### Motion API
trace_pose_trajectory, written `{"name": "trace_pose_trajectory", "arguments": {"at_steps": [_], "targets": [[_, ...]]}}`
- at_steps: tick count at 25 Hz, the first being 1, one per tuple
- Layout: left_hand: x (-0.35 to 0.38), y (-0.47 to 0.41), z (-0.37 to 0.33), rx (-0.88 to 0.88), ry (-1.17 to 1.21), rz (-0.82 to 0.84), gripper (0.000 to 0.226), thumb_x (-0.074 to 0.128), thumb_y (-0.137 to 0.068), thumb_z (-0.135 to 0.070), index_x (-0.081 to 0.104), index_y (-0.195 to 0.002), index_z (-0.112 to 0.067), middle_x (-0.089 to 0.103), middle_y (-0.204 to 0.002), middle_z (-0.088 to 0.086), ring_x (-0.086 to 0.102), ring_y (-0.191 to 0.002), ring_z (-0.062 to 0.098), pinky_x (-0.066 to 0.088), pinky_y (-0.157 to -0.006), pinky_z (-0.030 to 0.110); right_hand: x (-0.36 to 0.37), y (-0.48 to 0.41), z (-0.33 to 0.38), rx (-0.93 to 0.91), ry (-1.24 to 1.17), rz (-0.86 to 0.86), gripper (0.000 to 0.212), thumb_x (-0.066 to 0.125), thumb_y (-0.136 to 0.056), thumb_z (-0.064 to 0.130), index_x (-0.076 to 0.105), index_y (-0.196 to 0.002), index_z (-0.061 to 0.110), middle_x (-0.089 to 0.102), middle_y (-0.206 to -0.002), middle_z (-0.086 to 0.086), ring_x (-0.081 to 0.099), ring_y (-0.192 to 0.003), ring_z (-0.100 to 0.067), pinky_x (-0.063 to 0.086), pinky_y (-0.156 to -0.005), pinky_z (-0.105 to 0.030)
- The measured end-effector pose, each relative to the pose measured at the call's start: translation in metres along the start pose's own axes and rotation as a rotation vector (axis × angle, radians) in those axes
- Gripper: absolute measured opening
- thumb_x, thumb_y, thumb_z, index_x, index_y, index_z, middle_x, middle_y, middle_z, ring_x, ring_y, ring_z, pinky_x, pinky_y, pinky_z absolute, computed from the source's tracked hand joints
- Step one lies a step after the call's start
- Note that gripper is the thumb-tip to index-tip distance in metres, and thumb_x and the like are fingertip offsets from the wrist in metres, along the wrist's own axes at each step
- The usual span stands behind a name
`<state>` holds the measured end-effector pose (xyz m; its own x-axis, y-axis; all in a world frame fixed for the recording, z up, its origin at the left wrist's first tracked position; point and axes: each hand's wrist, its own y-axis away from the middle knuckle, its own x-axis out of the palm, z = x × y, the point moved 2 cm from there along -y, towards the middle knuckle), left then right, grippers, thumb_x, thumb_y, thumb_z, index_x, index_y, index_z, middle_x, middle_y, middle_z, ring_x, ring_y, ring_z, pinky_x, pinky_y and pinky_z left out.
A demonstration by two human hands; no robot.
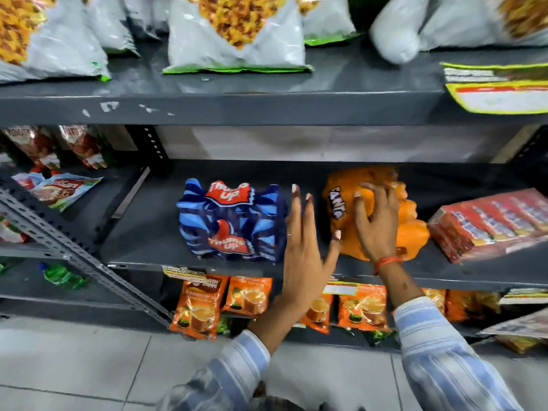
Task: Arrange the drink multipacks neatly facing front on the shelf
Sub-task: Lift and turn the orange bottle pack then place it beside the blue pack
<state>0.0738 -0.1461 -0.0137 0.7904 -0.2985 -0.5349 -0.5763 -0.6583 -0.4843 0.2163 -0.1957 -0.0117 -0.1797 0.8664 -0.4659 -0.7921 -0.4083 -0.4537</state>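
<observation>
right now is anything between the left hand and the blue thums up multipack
Nothing visible. The open left hand is right beside the blue plastic-wrapped Thums Up multipack, at its right edge, with no object between them. The orange Fanta multipack lies on the hand's other side, under the right hand.

You have bare dark grey metal shelf (142,229) left of the blue shrink-wrapped multipack (231,222); the red carton pack (486,223) blocks the right side.

I saw both sleeves (441,351) were light blue with white stripes. An orange thread band (385,261) circled the right wrist, and the left hand (302,256) wore a thin ring (288,234).
</observation>
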Motion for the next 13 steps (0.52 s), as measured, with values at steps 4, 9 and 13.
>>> {"name": "trace_pose_trajectory", "arguments": {"at_steps": [4, 9, 13], "targets": [[0.075, 0.021, -0.031, -0.688, 0.385, 0.003, 0.074, 0.061, -0.085, -0.037, 0.029, -0.140, 0.002, 0.031, -0.149, 0.022, 0.027, -0.140, 0.030, 0.024, -0.114, 0.031, -0.046, -0.044, -0.060, 0.003, 0.302, 0.272, 0.043, 0.051, -0.090, 0.023, 0.048, -0.128, 0.003, 0.046, -0.133, -0.027, 0.037, -0.126, -0.042, 0.032, -0.107, -0.046], [0.137, 0.006, -0.064, -1.210, 0.769, -0.209, 0.051, 0.066, -0.082, -0.038, 0.057, -0.118, -0.003, 0.061, -0.123, 0.020, 0.059, -0.110, 0.037, 0.047, -0.092, 0.041, -0.053, -0.116, -0.102, 0.069, 0.315, 0.684, 0.062, 0.049, -0.093, 0.032, 0.025, -0.145, 0.009, 0.039, -0.146, -0.022, 0.040, -0.131, -0.039, 0.034, -0.104, -0.038], [0.149, -0.013, -0.067, -1.349, 0.951, -0.227, 0.064, 0.071, -0.076, -0.043, 0.049, -0.126, -0.010, 0.059, -0.124, 0.018, 0.059, -0.109, 0.039, 0.049, -0.093, 0.053, -0.040, -0.140, -0.113, 0.236, 0.051, 0.860, 0.074, 0.054, -0.089, 0.040, 0.014, -0.148, 0.019, 0.027, -0.155, -0.011, 0.032, -0.138, -0.032, 0.030, -0.110, -0.036]]}}
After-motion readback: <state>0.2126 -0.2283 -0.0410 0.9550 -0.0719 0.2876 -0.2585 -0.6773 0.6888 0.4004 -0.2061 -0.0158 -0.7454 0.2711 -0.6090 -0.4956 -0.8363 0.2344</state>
